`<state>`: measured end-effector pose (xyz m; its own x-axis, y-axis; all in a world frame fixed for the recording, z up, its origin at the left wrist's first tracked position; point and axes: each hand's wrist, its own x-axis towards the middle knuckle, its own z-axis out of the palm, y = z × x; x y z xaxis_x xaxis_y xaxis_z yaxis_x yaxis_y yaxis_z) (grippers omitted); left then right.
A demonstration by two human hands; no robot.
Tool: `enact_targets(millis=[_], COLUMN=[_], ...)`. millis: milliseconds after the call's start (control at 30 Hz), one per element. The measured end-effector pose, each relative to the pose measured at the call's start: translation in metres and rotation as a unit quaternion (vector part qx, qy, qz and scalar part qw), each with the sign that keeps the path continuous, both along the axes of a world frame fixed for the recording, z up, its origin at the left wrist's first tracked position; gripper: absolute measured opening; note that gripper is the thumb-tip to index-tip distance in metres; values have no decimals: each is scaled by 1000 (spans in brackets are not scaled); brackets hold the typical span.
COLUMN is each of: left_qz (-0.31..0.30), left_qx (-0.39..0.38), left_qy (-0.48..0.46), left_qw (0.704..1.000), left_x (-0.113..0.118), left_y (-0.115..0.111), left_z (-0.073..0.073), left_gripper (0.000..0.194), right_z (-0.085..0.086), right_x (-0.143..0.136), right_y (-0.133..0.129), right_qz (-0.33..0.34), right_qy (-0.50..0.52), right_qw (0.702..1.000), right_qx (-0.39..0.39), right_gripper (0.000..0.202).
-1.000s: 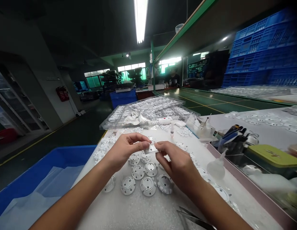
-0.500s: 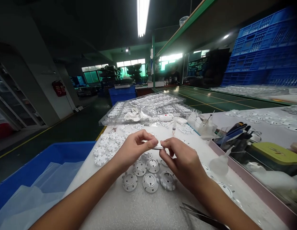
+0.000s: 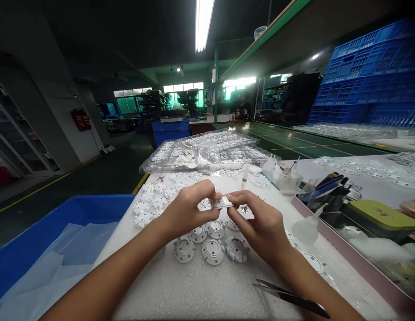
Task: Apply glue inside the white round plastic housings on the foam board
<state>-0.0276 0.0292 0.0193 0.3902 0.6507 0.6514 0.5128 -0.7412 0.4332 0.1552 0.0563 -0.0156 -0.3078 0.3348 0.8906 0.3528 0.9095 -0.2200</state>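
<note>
Between both hands, a small white part (image 3: 222, 203) is held above the foam-covered table (image 3: 201, 294). My left hand (image 3: 194, 205) pinches its left side with thumb and forefinger. On the right side, the fingertips of my right hand (image 3: 256, 216) grip the same part. Round white discs (image 3: 212, 252) with small dark holes lie below and between the hands. More white discs (image 3: 143, 218) are grouped left of my left hand. Tweezers (image 3: 289, 298) rest near my right forearm. A few tiny metal bits (image 3: 244, 209) lie just behind my right hand.
Clear trays of white parts (image 3: 227, 138) are stacked at the back. A blue bin (image 3: 93, 209) with plastic sheets stands left. A pink-edged box (image 3: 348, 254) holds tools and a green-lidded container (image 3: 386, 214) at right, below blue crates (image 3: 358, 76).
The held part has been tilted and shows more of its face. The left fingers have shifted on it, with the thumb now lower. The view has moved slightly.
</note>
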Motion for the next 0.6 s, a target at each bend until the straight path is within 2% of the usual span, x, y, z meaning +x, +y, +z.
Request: enact_targets(millis=[167, 333, 500, 533, 600], left_qz=[-12, 1, 7, 10, 15], left_qx=[-1, -7, -44, -47, -43], left_qy=[7, 22, -34, -38, -39], left_qw=[1000, 1000, 998, 998, 998], left_x=[-1, -3, 0, 0, 0], left_y=[1, 4, 3, 3, 3], left_z=[-1, -2, -5, -5, -5], left_gripper=[21, 16, 22, 23, 24], right_z=[2, 7, 18, 21, 21], right_x=[1, 8, 11, 15, 29], right_y=[1, 5, 4, 1, -8], right_qz=[13, 16, 47, 43, -5], right_qy=[-5, -70, -88, -85, -48], right_qw=[1000, 996, 995, 995, 998], right_qx=[-25, -60, -19, -4, 27], right_gripper=[14, 25, 38, 40, 44])
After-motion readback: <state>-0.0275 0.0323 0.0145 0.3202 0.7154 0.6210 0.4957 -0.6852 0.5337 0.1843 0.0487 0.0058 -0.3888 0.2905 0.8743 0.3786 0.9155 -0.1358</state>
